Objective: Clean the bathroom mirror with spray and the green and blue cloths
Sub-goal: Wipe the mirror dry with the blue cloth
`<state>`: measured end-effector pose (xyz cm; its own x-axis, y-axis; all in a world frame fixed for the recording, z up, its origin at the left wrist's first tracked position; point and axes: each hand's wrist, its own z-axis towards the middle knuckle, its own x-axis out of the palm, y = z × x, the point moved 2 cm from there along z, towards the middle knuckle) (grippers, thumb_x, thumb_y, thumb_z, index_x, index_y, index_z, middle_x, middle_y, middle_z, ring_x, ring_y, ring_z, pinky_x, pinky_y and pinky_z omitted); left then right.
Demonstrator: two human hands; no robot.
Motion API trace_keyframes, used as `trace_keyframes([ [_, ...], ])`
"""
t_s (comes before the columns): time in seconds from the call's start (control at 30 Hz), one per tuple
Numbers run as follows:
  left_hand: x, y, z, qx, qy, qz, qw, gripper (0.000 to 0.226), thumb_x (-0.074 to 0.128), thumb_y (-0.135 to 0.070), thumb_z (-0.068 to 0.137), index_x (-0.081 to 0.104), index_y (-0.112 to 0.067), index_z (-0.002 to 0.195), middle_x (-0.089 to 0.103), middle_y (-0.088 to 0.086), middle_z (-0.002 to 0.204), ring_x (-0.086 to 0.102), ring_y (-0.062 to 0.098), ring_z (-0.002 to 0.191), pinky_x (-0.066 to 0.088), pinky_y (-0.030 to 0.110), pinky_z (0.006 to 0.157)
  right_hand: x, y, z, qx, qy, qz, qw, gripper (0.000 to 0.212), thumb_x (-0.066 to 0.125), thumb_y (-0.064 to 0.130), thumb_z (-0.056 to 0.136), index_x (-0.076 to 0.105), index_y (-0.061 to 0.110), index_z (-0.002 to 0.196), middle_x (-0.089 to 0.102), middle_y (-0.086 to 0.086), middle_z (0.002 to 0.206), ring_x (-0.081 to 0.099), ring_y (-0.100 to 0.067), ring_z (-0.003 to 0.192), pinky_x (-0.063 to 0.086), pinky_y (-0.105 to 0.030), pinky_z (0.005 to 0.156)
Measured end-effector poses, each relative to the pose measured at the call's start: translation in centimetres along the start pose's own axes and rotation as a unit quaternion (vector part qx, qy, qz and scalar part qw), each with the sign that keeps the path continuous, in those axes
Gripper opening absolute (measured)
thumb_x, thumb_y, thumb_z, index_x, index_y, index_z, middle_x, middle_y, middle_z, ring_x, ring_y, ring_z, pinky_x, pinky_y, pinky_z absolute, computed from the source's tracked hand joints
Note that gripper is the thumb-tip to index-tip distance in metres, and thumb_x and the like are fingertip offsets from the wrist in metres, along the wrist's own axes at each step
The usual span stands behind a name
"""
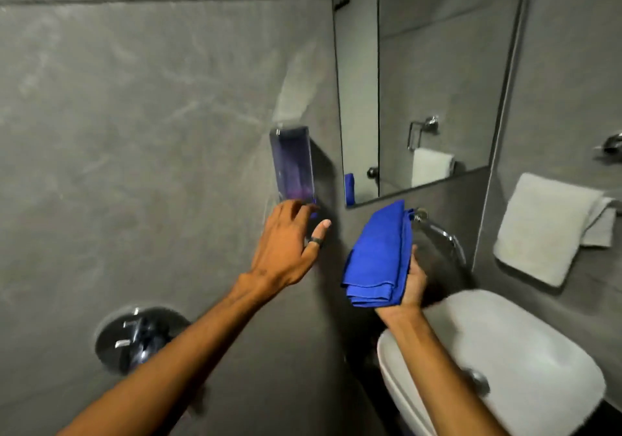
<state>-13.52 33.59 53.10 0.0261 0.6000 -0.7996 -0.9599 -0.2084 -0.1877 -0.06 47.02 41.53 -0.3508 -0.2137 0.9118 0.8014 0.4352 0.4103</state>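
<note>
The bathroom mirror (434, 75) hangs on the grey wall at the upper right, above the basin. My right hand (412, 284) holds a folded blue cloth (380, 253) upright just below the mirror's lower left corner. My left hand (286, 243), a ring on its thumb, reaches with spread fingers toward the bottom of a clear purple-tinted wall holder (292, 166) on the side wall; whether the fingertips touch it is unclear. No green cloth or spray bottle shows.
A white basin (525, 361) sits at the lower right with a chrome tap (441, 230) above it. A white towel (545, 226) hangs on the right wall. A round chrome shower control (141, 338) juts from the left wall.
</note>
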Motion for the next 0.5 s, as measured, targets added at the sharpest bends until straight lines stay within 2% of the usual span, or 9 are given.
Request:
trace_keyframes([
  [0.1, -3.9, -1.6, 6.3, 0.093, -0.045, 0.079, 0.992, 0.05, 0.039, -0.05, 0.102, 0.064, -0.019, 0.133, 0.061, 0.006, 0.133, 0.054, 0.024, 0.12, 0.044, 0.036, 0.103, 4.4, 3.5, 3.8, -0.108, 0.05, -0.077, 0.99, 0.054, 0.034, 0.049, 0.102, 0.081, 0.024, 0.097, 0.078, -0.002, 0.096, 0.075, -0.018, 0.084, 0.06, -0.03, 0.077],
  [0.17, -5.9, -2.4, 10.0, 0.139, -0.08, 0.123, 0.979, 0.052, 0.037, -0.051, 0.1, 0.064, -0.021, 0.134, 0.062, 0.006, 0.135, 0.055, 0.026, 0.122, 0.043, 0.037, 0.101, 7.3, 4.7, 6.2, -0.202, 0.09, -0.195, 0.956, 0.046, 0.024, 0.035, 0.108, 0.065, 0.03, 0.128, 0.064, -0.005, 0.134, 0.06, -0.02, 0.123, 0.047, -0.029, 0.104],
  [0.2, -6.7, -2.7, 11.9, 0.159, -0.092, 0.143, 0.972, 0.053, 0.036, -0.052, 0.1, 0.063, -0.021, 0.135, 0.062, 0.007, 0.138, 0.054, 0.027, 0.127, 0.042, 0.038, 0.102, 8.6, 4.6, 7.6, -0.277, 0.126, -0.296, 0.906, 0.044, 0.02, 0.029, 0.109, 0.048, 0.03, 0.144, 0.043, -0.004, 0.157, 0.037, -0.019, 0.146, 0.031, -0.028, 0.119],
  [0.23, -7.6, -2.8, 13.9, 0.175, -0.101, 0.163, 0.966, 0.055, 0.036, -0.052, 0.099, 0.061, -0.021, 0.138, 0.06, 0.008, 0.142, 0.051, 0.028, 0.133, 0.041, 0.04, 0.104, 9.7, 4.1, 9.2, -0.349, 0.147, -0.412, 0.829, 0.046, 0.021, 0.026, 0.108, 0.035, 0.028, 0.152, 0.023, -0.001, 0.166, 0.015, -0.016, 0.155, 0.015, -0.027, 0.126],
  [0.27, -8.3, -2.8, 15.8, 0.182, -0.107, 0.186, 0.96, 0.056, 0.037, -0.052, 0.099, 0.058, -0.021, 0.141, 0.056, 0.009, 0.147, 0.046, 0.029, 0.142, 0.038, 0.041, 0.11, 10.6, 3.3, 10.8, -0.4, 0.162, -0.502, 0.749, 0.049, 0.024, 0.024, 0.105, 0.031, 0.025, 0.154, 0.013, 0.0, 0.168, 0.004, -0.018, 0.157, 0.007, -0.031, 0.128],
  [0.37, -9.7, -1.4, 20.6, 0.167, -0.107, 0.262, 0.944, 0.067, 0.034, -0.05, 0.101, 0.038, -0.018, 0.159, 0.03, 0.009, 0.17, 0.015, 0.03, 0.162, 0.014, 0.046, 0.13, 11.3, 0.9, 14.4, -0.483, 0.136, -0.685, 0.528, 0.051, 0.037, 0.026, 0.101, 0.032, 0.021, 0.152, 0.01, -0.002, 0.166, 0.003, -0.028, 0.156, 0.008, -0.054, 0.126],
  [0.4, -9.6, -0.7, 21.7, 0.161, -0.11, 0.292, 0.936, 0.07, 0.031, -0.051, 0.102, 0.028, -0.018, 0.163, 0.019, 0.009, 0.174, 0.006, 0.03, 0.163, 0.005, 0.047, 0.133, 10.9, 0.2, 15.4, -0.503, 0.123, -0.71, 0.478, 0.052, 0.035, 0.032, 0.102, 0.029, 0.027, 0.154, 0.011, -0.002, 0.166, 0.004, -0.029, 0.156, 0.008, -0.055, 0.125],
  [0.43, -9.4, 0.0, 22.8, 0.157, -0.124, 0.321, 0.926, 0.072, 0.028, -0.052, 0.103, 0.02, -0.018, 0.165, 0.012, 0.008, 0.175, 0.001, 0.031, 0.163, 0.0, 0.049, 0.133, 10.6, 0.0, 16.6, -0.527, 0.115, -0.713, 0.449, 0.053, 0.032, 0.037, 0.103, 0.025, 0.032, 0.155, 0.011, -0.001, 0.167, 0.006, -0.029, 0.156, 0.006, -0.053, 0.126],
  [0.5, -8.6, 1.3, 23.6, 0.158, -0.164, 0.36, 0.905, 0.074, 0.024, -0.055, 0.103, 0.014, -0.018, 0.166, 0.009, 0.009, 0.175, 0.002, 0.032, 0.163, 0.002, 0.053, 0.132, 9.7, 0.3, 18.5, -0.544, 0.122, -0.716, 0.42, 0.053, 0.025, 0.041, 0.105, 0.02, 0.035, 0.157, 0.01, 0.001, 0.169, 0.008, -0.027, 0.157, 0.0, -0.049, 0.127],
])
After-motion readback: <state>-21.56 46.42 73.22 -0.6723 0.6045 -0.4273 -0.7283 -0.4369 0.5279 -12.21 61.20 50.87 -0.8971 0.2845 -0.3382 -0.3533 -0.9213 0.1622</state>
